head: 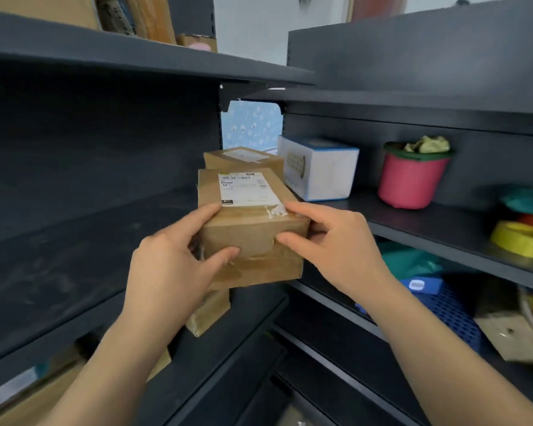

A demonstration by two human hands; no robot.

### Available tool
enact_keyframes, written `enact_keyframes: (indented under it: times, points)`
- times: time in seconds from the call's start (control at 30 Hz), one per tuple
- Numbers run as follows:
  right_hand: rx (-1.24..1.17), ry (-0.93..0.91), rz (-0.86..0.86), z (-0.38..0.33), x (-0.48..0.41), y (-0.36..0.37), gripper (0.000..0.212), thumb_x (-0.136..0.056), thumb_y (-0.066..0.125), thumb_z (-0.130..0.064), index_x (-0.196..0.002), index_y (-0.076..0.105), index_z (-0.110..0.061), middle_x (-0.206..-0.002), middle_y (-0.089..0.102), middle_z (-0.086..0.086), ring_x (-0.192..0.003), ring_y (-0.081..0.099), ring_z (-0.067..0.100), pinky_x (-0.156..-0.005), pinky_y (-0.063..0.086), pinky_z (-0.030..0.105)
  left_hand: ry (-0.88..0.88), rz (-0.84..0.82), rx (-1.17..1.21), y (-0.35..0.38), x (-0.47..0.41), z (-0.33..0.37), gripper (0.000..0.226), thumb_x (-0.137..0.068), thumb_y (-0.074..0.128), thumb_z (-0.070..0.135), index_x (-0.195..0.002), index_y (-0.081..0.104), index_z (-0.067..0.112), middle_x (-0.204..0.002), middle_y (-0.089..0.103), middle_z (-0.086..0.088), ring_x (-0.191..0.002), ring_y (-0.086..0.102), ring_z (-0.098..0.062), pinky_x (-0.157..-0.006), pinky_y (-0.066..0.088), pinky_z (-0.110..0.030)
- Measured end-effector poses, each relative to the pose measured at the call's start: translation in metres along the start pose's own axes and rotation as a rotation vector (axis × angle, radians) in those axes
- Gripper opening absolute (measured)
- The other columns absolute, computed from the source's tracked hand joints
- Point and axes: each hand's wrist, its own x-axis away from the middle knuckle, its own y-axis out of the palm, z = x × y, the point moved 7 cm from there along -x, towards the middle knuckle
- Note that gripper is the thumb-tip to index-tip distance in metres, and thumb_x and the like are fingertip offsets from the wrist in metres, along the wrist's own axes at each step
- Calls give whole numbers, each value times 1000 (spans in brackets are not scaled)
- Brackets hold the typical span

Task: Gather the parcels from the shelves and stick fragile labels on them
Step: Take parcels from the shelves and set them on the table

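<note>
Dark shelves (74, 241), brown parcel (253, 232) — left hand (170, 262), right hand (336, 241), each grip curled round its near end

We see everything through one wide-angle camera worn on the head, facing forward and a little downward into the corner where the left shelf (74, 256) and the right shelf (428, 232) meet. We sit very near. Both forearms rise from the bottom edge, and the left hand (173, 262) and right hand (336, 241) grip a brown parcel (253, 238) at the frame's centre.
</note>
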Motion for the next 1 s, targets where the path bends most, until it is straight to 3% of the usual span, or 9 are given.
enact_keyframes:
  times: [0.1,0.3,0.37,0.53,0.7,0.8,0.93,1.0]
  points:
    - [58,68,82,3,41,-39,48,-72,78,-33,-119,66,-30,-96,72,-9,-80,67,19,-75,55,38,36,-64,98,14,19,28,65,-64,82,37,-124,58,41,-93,64,19,-77,58,1,-69,42,-9]
    - [203,212,207,19,126,-117,49,-73,80,-29,-119,65,-32,-101,65,-20,-87,63,-1,-81,54,20,109,-229,230,63,60,97,62,-64,81,41,-122,57,45,-86,64,17,-72,50,10,-65,38,-12]
    - [255,278,244,27,159,-150,50,-73,79,-31,-120,64,-34,-99,64,-20,-85,61,-2,-83,54,22,142,-304,268,84,79,129,62,-64,81,42,-121,57,47,-81,59,19,-71,50,8,-64,35,-8]
    - [352,447,340,39,260,-241,52,-74,77,-33,-123,61,-35,-108,61,-21,-92,65,3,-84,56,32,242,-493,401,131,145,226,63,-63,80,46,-121,55,50,-96,65,16,-87,58,-9,-78,48,-28]
    - [497,593,457,36,376,-340,52,-74,78,-34,-123,62,-34,-105,68,-13,-83,64,1,-83,55,29,345,-665,525,172,231,336,64,-65,78,48,-123,52,52,-103,62,17,-96,56,-13,-83,48,-33]
    - [570,677,518,27,446,-391,50,-75,78,-31,-123,63,-30,-97,66,-18,-81,65,2,-80,55,23,411,-756,611,192,287,399,64,-66,78,46,-124,50,53,-105,58,20,-96,53,-9,-76,44,-28]
    - [647,779,606,18,534,-447,51,-76,77,-29,-124,61,-32,-97,65,-21,-83,65,0,-80,56,25,502,-865,718,213,362,476,62,-69,77,44,-124,50,53,-103,49,24,-88,44,0,-67,37,-13]
    - [697,833,646,13,573,-471,51,-77,77,-30,-125,60,-32,-99,66,-18,-83,64,-1,-80,56,24,550,-943,749,223,396,512,62,-71,77,43,-125,48,54,-104,47,26,-90,44,1,-72,42,-13]
